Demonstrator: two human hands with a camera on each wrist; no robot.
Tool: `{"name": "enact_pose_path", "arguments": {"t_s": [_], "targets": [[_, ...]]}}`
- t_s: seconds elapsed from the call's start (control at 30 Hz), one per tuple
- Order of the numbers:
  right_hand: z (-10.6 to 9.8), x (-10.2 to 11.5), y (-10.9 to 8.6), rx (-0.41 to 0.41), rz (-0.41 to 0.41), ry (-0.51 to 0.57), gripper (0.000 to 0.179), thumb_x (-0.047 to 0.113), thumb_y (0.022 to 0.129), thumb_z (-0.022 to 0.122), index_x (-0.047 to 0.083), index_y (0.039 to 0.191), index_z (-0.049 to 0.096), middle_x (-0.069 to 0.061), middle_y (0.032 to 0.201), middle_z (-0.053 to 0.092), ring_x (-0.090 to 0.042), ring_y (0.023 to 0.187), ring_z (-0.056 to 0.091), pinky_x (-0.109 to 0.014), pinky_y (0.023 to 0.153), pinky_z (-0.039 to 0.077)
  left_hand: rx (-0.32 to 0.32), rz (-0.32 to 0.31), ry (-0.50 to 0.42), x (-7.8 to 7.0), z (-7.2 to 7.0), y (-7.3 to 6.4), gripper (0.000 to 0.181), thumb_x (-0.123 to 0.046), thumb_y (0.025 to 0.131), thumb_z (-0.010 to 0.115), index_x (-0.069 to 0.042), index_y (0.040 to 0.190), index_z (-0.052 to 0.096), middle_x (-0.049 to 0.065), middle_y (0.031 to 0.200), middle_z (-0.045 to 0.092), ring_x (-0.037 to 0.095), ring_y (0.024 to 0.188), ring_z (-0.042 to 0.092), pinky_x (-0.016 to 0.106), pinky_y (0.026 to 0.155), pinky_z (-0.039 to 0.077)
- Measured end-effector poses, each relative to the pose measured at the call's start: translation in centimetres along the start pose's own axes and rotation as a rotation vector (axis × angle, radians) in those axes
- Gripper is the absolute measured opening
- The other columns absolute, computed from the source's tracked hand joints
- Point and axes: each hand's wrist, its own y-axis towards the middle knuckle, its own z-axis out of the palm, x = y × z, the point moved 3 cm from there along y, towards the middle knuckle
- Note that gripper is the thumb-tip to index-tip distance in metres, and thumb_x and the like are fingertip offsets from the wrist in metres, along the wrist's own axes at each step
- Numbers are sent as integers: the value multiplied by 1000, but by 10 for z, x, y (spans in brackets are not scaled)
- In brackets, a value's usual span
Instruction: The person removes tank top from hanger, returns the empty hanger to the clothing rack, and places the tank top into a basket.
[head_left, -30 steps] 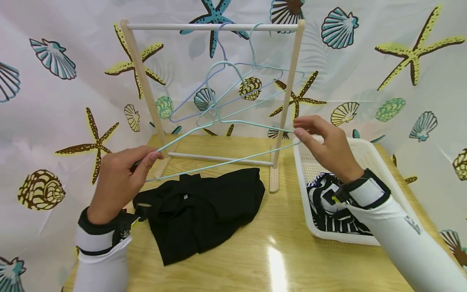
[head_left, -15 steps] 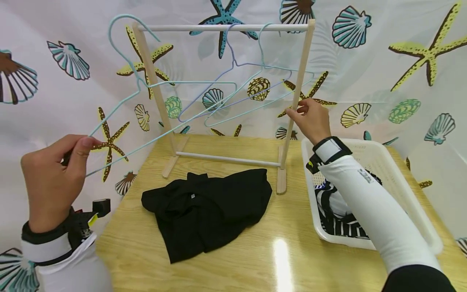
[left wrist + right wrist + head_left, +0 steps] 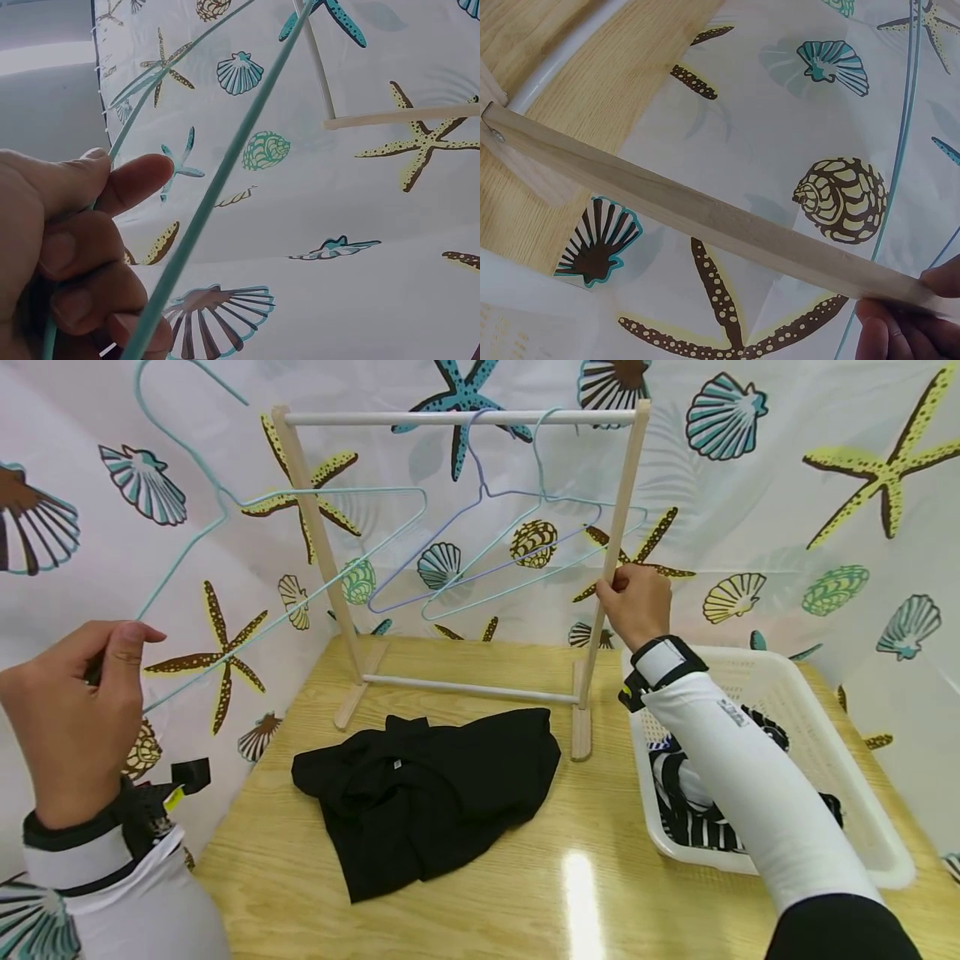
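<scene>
A light teal wire hanger is pinched at one shoulder end between the thumb and fingers of my left hand, its hook up and clear of the rack. In the left wrist view the hanger's wire runs past the fingers. My right hand grips the right wooden post of the garment rack; in the right wrist view its thumb and fingers lie on either side of the post. From the rack's white bar hang a purple hanger and another teal hanger.
A crumpled black garment lies on the wooden table in front of the rack. Right of it stands a white plastic basket with black-and-white striped cloth inside. A shell-print curtain closes off the back.
The left hand has carried the teal hanger left and up, away from the rack's front. My right hand has let go of the hanger's other end and taken hold of the rack's right post.
</scene>
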Motion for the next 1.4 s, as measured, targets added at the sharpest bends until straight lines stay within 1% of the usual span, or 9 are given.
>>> {"name": "enact_pose_path", "arguments": {"t_s": [0.07, 0.13, 0.23, 0.3, 0.6, 0.77, 0.97, 1.17, 1.4], "targets": [[-1, -1, 0, -3, 5, 1, 21, 15, 90, 63, -3, 91, 73, -21, 84, 70, -34, 78, 65, -44, 65, 50, -1, -18, 1, 0, 3, 3, 40, -35, 100, 51, -2, 99, 74, -3, 58, 41, -5, 57, 30, 18, 53, 23], [-1, -2, 1, -8, 14, 4, 21, 15, 89, 63, -3, 91, 73, -21, 84, 70, -34, 78, 66, -44, 65, 50, 9, -28, 2, 0, 7, 5, 40, -35, 100, 51, -3, 99, 74, 5, 62, 51, -4, 57, 32, 18, 54, 24], [1, -4, 2, -12, 22, 5, 21, 16, 89, 63, -3, 91, 74, -20, 84, 71, -33, 79, 66, -44, 66, 50, 27, -34, -3, -2, 20, 11, 40, -35, 99, 51, -2, 98, 75, 15, 73, 63, -5, 58, 34, 18, 56, 25], [3, -6, 3, -9, 21, 10, 22, 17, 90, 64, -3, 93, 74, -19, 85, 71, -33, 80, 67, -44, 68, 51, 42, -33, -3, -2, 31, 16, 40, -35, 99, 51, -3, 98, 75, 18, 75, 65, -6, 57, 34, 20, 55, 25], [6, -15, 4, 84, 13, 55, 27, 19, 91, 65, 2, 112, 70, -17, 103, 71, -33, 87, 69, -46, 77, 52, 109, 33, -45, -6, 95, 38, 35, -29, 99, 52, -4, 94, 76, 12, 54, 55, 0, 42, 27, 30, 48, 19], [4, -16, 8, 129, 2, 83, 32, 19, 90, 69, 3, 118, 67, -18, 106, 70, -32, 96, 68, -45, 82, 52, 130, 22, -75, -13, 118, 49, 34, -25, 98, 48, -5, 95, 75, 11, 55, 53, 7, 39, 25, 31, 46, 18], [4, -12, 12, 179, 11, 84, 35, 23, 91, 68, 2, 118, 67, -18, 109, 69, -31, 101, 67, -43, 83, 52, 147, 18, -71, -17, 137, 53, 32, -23, 97, 48, -4, 96, 74, 14, 61, 62, 14, 40, 31, 32, 45, 21], [5, -8, 12, 197, 37, 100, 34, 21, 89, 70, 1, 116, 68, -17, 110, 69, -30, 101, 67, -42, 81, 53, 152, 34, -100, -16, 150, 51, 31, -22, 97, 48, -4, 97, 74, 14, 69, 68, 17, 44, 42, 30, 43, 23], [5, -6, 11, 199, 33, 123, 33, 20, 89, 71, 1, 116, 69, -18, 108, 69, -29, 99, 68, -40, 79, 54, 198, 23, -120, -10, 156, 45, 29, -24, 96, 51, -8, 106, 72, 12, 62, 58, 12, 44, 36, 30, 47, 25]]}}
